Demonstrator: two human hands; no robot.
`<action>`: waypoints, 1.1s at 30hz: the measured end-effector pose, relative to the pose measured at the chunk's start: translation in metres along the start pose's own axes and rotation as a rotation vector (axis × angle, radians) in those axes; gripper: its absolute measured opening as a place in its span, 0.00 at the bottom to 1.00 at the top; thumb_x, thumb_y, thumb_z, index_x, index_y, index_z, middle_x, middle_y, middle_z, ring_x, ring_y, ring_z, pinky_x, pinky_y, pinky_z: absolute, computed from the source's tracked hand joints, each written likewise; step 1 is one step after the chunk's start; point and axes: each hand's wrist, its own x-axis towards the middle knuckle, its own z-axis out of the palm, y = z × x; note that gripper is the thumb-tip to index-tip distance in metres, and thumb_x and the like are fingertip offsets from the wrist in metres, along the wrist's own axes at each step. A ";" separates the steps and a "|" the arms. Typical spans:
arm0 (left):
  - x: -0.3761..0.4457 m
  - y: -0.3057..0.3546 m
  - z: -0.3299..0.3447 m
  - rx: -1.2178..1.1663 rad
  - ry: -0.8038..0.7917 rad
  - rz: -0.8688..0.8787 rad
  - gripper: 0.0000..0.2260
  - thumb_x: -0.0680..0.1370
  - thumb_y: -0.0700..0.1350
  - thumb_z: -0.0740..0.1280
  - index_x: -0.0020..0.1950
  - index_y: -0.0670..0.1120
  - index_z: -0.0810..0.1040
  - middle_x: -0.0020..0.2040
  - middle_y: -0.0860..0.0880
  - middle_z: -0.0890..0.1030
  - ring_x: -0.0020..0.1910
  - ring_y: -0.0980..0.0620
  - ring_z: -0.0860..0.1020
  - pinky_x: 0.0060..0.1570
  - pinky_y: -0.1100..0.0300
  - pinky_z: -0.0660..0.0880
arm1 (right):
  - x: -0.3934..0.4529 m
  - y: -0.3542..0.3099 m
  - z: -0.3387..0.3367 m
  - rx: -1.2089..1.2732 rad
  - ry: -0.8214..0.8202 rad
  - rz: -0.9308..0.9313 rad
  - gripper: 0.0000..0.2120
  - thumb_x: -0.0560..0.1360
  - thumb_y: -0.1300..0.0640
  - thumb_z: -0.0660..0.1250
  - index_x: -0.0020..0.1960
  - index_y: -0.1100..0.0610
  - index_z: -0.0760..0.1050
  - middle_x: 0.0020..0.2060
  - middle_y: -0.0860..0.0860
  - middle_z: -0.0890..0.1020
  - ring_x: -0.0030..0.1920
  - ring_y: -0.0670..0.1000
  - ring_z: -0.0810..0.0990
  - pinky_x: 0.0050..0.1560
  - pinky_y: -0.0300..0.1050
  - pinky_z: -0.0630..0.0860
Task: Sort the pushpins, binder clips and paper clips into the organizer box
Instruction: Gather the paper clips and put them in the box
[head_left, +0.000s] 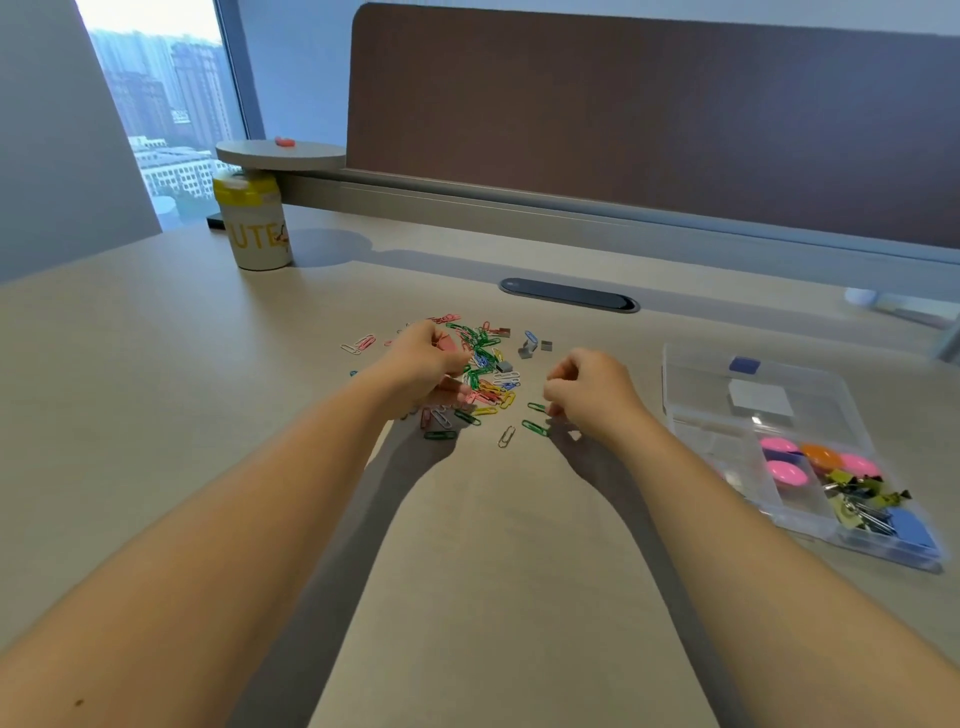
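A pile of coloured paper clips (485, 371) lies on the desk mid-frame, with a few stray ones around it. My left hand (428, 364) rests on the pile's left side, fingers curled around some clips. My right hand (592, 389) is to the right of the pile, its fingertips pinched at a green paper clip (536, 407). A second green clip (534, 427) lies just below it. The clear organizer box (675, 374) stands open at the right. Its front compartments hold pink and orange round pushpins (784, 470) and yellow-green binder clips (857, 493).
Small grey metal pieces (527, 351) lie behind the pile. A white cup with a yellow lid (257, 228) stands at the back left under a round shelf (280, 153). A dark cable slot (569, 294) and a brown partition (649, 104) bound the desk's far side.
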 end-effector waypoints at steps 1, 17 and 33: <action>0.006 0.001 -0.001 0.005 0.020 -0.003 0.13 0.79 0.34 0.59 0.37 0.44 0.64 0.36 0.45 0.71 0.30 0.51 0.73 0.20 0.66 0.76 | 0.009 -0.001 0.002 0.017 0.011 0.000 0.08 0.75 0.65 0.57 0.40 0.58 0.72 0.51 0.59 0.79 0.50 0.57 0.78 0.54 0.53 0.77; 0.103 0.015 0.006 0.821 0.126 0.236 0.12 0.79 0.48 0.61 0.55 0.41 0.76 0.46 0.44 0.77 0.43 0.48 0.73 0.43 0.57 0.69 | 0.088 -0.004 0.034 -0.077 -0.052 -0.013 0.16 0.72 0.61 0.68 0.31 0.54 0.64 0.32 0.48 0.71 0.40 0.50 0.73 0.34 0.39 0.67; 0.138 0.020 0.034 1.422 0.070 0.493 0.15 0.78 0.45 0.63 0.65 0.49 0.75 0.62 0.45 0.74 0.58 0.45 0.75 0.50 0.58 0.73 | 0.107 0.020 0.014 -0.282 -0.092 -0.093 0.14 0.75 0.53 0.65 0.60 0.53 0.77 0.60 0.52 0.79 0.58 0.55 0.75 0.54 0.47 0.72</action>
